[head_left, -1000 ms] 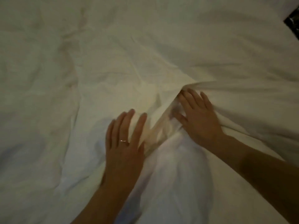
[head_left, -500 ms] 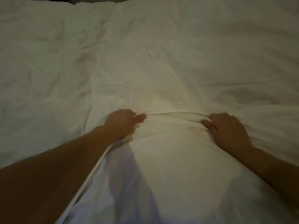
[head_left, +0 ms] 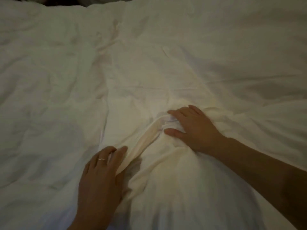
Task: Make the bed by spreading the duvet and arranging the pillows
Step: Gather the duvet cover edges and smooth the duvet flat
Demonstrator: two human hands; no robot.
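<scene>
1. Nearest, the left hand, with a ring on one finger, lies on the duvet, its fingers bent over the near end of a raised fold and seeming to pinch it.
2. Half a second ago both hands held that edge level, side by side; now the left sits nearer and the right hand farther, so the ridge runs diagonally between them.
3. The right hand's fingers and thumb curl round bunched cloth at the fold's far end, gripping it.
4. This reads as regripping to pull the layer flat; spreading looks only partly done.
5. Beyond, the duvet covers the bed nearly to the far edge, wrinkled throughout.
6. No containers show, and no pillows can be made out; the dark strip at the top is too dim to tell.
</scene>
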